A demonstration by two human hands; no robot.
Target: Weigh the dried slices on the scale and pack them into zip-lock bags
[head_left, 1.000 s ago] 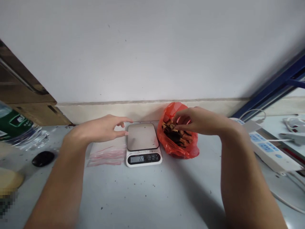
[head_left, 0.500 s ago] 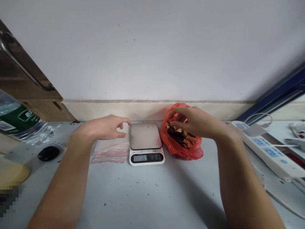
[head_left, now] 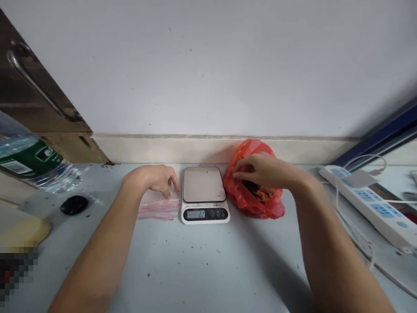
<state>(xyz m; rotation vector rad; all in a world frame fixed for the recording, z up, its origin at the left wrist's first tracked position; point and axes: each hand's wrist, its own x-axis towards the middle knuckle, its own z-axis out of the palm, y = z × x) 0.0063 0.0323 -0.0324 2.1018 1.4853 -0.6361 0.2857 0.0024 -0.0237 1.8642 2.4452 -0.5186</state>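
Note:
My left hand (head_left: 156, 179) hovers over or rests on a stack of clear zip bags (head_left: 158, 211) with pink seal lines, left of the scale. Its thumb and bent fingers are apart, with nothing between them. The white digital kitchen scale (head_left: 204, 184) has a bare plate and a display showing about 22. On the scale's right, my right hand (head_left: 262, 168) pinches the rim of a red plastic bag (head_left: 254, 208). Brown, dried pieces (head_left: 264, 193) show inside the bag, partly hidden by the hand and the plastic.
At far left are a tilted water bottle (head_left: 35, 158) with a green label, a small black oval object (head_left: 74, 204) and a yellowish item (head_left: 29, 228). A white power strip (head_left: 368, 200) with cables lies at right. A wall (head_left: 208, 87) rises behind.
The left hand's fingers have bent downward over the zip bags. At the red bag, my right hand has shifted slightly, and plastic now covers more of the brown pieces. The view has shifted a little.

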